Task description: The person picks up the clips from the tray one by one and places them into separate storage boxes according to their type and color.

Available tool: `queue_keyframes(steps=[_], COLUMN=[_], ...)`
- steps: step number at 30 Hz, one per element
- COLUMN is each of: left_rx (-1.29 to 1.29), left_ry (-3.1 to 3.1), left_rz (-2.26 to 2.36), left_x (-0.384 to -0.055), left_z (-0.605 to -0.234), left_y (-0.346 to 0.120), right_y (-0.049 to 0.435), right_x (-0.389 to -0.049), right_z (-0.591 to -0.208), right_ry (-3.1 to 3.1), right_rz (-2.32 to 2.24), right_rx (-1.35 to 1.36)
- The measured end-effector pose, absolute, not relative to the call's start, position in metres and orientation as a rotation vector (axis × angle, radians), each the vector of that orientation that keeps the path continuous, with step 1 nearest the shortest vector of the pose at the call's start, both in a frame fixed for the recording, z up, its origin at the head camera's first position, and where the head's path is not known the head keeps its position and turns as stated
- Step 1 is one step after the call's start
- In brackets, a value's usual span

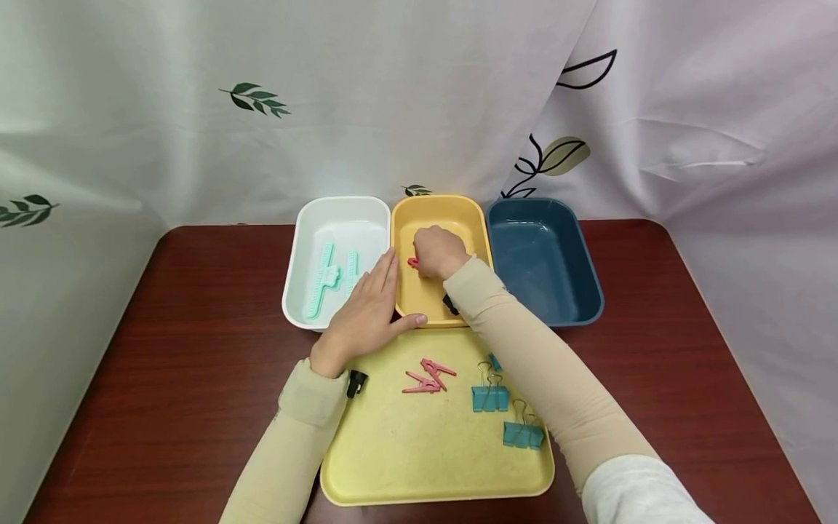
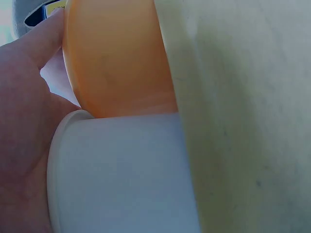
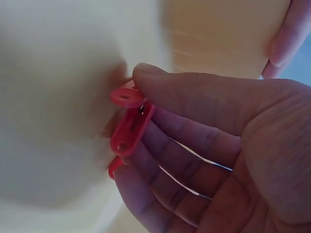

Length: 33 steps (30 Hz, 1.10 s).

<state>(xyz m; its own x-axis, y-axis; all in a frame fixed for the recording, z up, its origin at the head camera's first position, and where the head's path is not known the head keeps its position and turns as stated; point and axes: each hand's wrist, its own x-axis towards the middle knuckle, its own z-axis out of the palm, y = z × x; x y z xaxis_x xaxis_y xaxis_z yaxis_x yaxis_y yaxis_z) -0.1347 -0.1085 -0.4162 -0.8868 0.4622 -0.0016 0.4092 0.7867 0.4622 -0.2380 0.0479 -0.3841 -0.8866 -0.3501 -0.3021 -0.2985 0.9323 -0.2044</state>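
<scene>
My right hand [image 1: 440, 252] is down in the yellow bin [image 1: 412, 309], its thumb and fingers pinching a red-pink clothespin [image 3: 130, 130] low over the bin's floor. Another bit of red plastic [image 3: 114, 167] shows under the fingertips in the right wrist view. Across the adjoining rims of the white bin [image 1: 291, 291] and the yellow bin lies my left hand [image 1: 366, 314], fingers straight and thumb spread along the yellow bin's front edge. Two pink clothespins [image 1: 428, 378] lie close together on the yellow tray [image 1: 393, 458].
Mint-green sealing clips [image 1: 324, 284] lie in the white bin. To the right stands a dark blue bin [image 1: 543, 269]. Several teal binder clips [image 1: 489, 399] are on the tray's right side, partly under my right forearm. A patterned curtain [image 1: 393, 94] hangs behind the brown table [image 1: 164, 378].
</scene>
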Motion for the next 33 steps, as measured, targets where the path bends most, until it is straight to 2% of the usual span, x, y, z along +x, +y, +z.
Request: queue_keyframes(steps=[19, 33], left_rx=[0.696, 0.688], left_ry=[2.854, 2.845], left_rz=[0.707, 0.704], left_x=[-0.134, -0.134], left_z=[-0.415, -0.415], left_y=[-0.109, -0.109], right_y=[0.049, 0.051], right_x=[-0.235, -0.228], right_z=[-0.385, -0.370], right_ry=[2.774, 2.802], right_rz=[-0.171, -0.208], right_rx=[-0.490, -0.530])
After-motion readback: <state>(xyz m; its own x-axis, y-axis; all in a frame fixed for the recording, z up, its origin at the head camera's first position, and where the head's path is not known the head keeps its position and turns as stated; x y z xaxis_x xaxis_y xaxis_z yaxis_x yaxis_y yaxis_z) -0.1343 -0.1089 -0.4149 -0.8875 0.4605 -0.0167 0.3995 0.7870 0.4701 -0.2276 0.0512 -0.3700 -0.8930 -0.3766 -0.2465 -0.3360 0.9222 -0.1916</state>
